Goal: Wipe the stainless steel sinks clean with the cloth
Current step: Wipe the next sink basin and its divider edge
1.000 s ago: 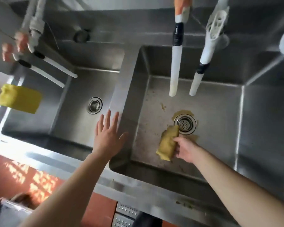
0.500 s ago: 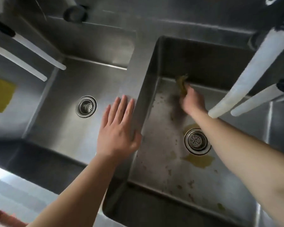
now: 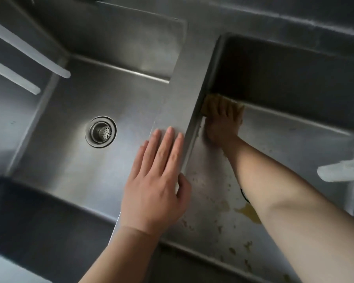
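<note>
Two stainless steel sinks sit side by side. The right sink [image 3: 284,139] has brown spots and a yellow stain across its floor. My right hand [image 3: 223,123] presses a yellow cloth [image 3: 209,103] with spread fingers into the far left corner of that sink, where floor meets walls. Most of the cloth is hidden under the hand. My left hand [image 3: 157,180] lies flat with straight fingers on the steel divider [image 3: 188,78] between the sinks, the thumb over its right edge. The left sink [image 3: 110,88] looks clean and has a round drain [image 3: 101,131].
Two white faucet tubes [image 3: 29,64] reach in over the left sink from the upper left. Another white tube end [image 3: 339,173] shows at the right edge. My right forearm covers the right sink's drain. A dark front wall of the left sink lies at lower left.
My right hand slid the cloth from the drain to the back wall, then left into the far corner. The view moved closer and down. My left hand settled flat on the divider.
</note>
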